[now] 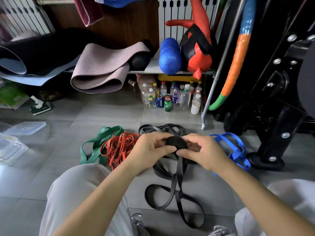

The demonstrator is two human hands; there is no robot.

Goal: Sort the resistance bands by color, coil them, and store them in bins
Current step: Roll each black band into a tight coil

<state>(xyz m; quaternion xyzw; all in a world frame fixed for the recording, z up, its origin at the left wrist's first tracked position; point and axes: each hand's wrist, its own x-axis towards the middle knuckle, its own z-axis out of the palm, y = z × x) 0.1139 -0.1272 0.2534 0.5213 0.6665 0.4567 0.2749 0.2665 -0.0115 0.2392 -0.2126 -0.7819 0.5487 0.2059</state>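
Note:
Both hands hold a tight black coil [176, 142] of a black resistance band above the floor. My left hand [148, 150] pinches the coil's left side, and my right hand [202, 150] grips its right side. The band's loose tail [177, 193] hangs down and loops on the tiles between my knees. Behind the hands lies a pile of more black bands [162, 129]. A green band [98, 145] and a tangle of red bands [119, 149] lie to the left. A blue band [237, 150] lies to the right.
Clear plastic bins [10, 149] and a lid [25, 128] sit on the floor at the left. Bottles and cans [170, 97] stand under a shelf holding yoga mats [100, 70] and a blue roller [169, 56]. A black machine frame [272, 108] stands at the right.

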